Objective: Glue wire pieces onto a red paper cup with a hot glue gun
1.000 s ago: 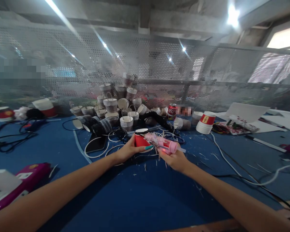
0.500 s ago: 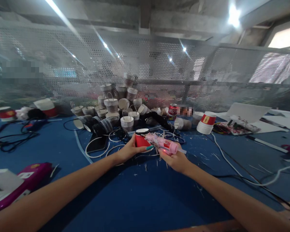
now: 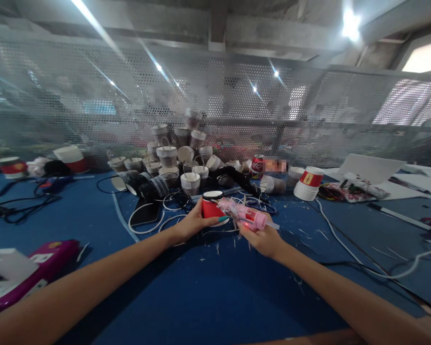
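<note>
My left hand [image 3: 193, 223] is closed around a red paper cup [image 3: 210, 209] with a dark band below its white rim. The cup is held upright above the blue table. In my right hand [image 3: 264, 239] is a pink hot glue gun [image 3: 246, 214], a red light glowing near its grip. A translucent glue stick [image 3: 274, 224] pokes out of its back end. The front of the gun, coated with messy strands, points left at the cup's right side. Whether the nozzle touches the cup I cannot tell.
Wrapped cups with wire handles [image 3: 167, 155] are piled at the back. A red soda can [image 3: 256, 166] and stacked paper cups [image 3: 309, 183] stand right of them. A phone [image 3: 146, 213], loose white cord [image 3: 138, 232] and a purple power strip [image 3: 53, 254] lie leftward.
The whole view has shifted slightly to the right. Both hands, the cup and the glue gun hold nearly the same pose.
</note>
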### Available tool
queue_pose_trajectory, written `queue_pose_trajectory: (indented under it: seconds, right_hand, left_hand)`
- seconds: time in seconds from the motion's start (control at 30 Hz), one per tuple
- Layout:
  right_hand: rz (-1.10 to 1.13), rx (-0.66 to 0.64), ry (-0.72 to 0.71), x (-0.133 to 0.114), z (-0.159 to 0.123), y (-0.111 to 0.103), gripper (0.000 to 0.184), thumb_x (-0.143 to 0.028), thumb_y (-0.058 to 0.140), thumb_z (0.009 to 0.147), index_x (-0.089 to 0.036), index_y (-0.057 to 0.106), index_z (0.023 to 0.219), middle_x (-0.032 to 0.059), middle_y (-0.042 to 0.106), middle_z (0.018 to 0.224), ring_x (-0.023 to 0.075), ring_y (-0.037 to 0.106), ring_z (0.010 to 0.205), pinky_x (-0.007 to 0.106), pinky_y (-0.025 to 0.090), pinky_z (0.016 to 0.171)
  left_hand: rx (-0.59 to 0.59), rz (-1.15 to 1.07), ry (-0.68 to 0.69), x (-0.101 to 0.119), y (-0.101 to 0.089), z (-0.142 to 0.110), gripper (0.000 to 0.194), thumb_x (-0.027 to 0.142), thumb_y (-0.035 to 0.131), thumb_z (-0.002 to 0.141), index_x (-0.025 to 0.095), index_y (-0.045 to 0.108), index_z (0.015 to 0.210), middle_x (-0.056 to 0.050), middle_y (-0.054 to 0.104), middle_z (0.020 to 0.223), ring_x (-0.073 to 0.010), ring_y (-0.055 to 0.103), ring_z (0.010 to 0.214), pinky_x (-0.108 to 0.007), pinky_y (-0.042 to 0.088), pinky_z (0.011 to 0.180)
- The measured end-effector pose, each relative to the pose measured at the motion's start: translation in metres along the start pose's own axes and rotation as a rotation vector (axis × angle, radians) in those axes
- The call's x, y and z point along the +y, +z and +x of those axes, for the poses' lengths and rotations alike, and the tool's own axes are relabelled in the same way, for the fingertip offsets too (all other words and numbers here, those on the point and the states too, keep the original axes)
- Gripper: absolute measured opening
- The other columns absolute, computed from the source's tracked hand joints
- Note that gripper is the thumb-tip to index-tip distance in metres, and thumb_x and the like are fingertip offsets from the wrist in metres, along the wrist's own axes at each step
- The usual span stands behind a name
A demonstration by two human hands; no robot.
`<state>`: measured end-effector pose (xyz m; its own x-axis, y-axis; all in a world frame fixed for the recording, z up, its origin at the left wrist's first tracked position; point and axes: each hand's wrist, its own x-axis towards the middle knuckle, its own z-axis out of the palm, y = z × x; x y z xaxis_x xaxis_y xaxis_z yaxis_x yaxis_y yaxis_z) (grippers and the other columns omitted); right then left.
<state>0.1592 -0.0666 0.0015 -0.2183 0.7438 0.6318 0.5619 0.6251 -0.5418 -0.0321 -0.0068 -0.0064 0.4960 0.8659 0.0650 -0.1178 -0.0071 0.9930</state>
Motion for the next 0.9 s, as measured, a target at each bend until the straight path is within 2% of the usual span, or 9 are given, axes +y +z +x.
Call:
queue_pose_trajectory:
  seconds: [0.27,0.7,0.9]
  right_hand:
    - [0.058,0.016,0.021,-0.0016,-0.0001,-0.0009,0.021,-0.022,0.046,0.075,-0.02,0.047,0.055,0.0001,0.051,0.054,0.0123,0.049,0.051,0.026,0.044,0.054]
    - [0.019,0.041,-0.056,0.0019,0.002,-0.0016,0.025,-0.022,0.045,0.076,-0.02,0.046,0.052,0.0001,0.051,0.054,0.0122,0.049,0.052,0.026,0.044,0.057]
    - [0.043,0.012,-0.008,0.0044,0.0002,-0.0026,0.023,-0.019,0.046,0.076,-0.02,0.046,0.053,-0.0015,0.049,0.049,0.0123,0.049,0.051,0.026,0.043,0.055]
  left_hand:
    - [0.004,-0.036,-0.004,-0.0006,-0.0005,0.0007,0.06,0.017,0.073,0.062,0.02,0.042,0.113,-0.008,0.058,0.117,-0.0211,0.058,0.104,-0.039,0.042,0.097]
    - [0.016,0.005,0.008,-0.0025,-0.0036,0.0023,0.06,0.02,0.073,0.063,0.019,0.042,0.114,-0.01,0.056,0.12,-0.0229,0.055,0.109,-0.041,0.036,0.1]
    - [0.045,0.015,-0.008,0.0,-0.0025,0.0011,0.062,0.021,0.073,0.061,0.019,0.043,0.115,-0.011,0.057,0.118,-0.024,0.054,0.108,-0.041,0.037,0.099]
